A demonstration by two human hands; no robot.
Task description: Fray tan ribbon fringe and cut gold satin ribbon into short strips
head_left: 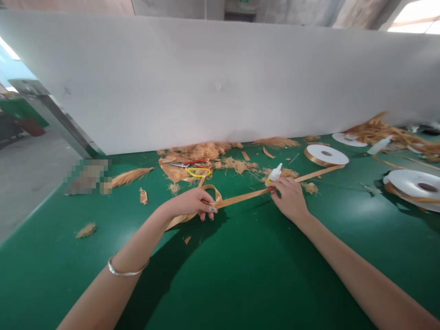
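Observation:
A gold ribbon (244, 197) stretches taut between my two hands. My left hand (197, 202) pinches it, and loose loops of ribbon hang behind and below those fingers. My right hand (289, 195) grips the same ribbon further along, fingers closed over it. From there the strip runs on to a white ribbon spool (326, 155) lying flat at the back. Just behind my right fingers stands a small white glue bottle (276, 173), partly hidden by the hand. Scissors (197, 167) with red and yellow handles lie behind my left hand.
Tan fibre scraps (206, 150) line the foot of a white partition (220, 87). A fibre bundle (130, 177) lies at left. On the right are another large spool (414, 188), a second bottle (380, 145) and a tan heap (378, 130). The green table (233, 275) ends at the left.

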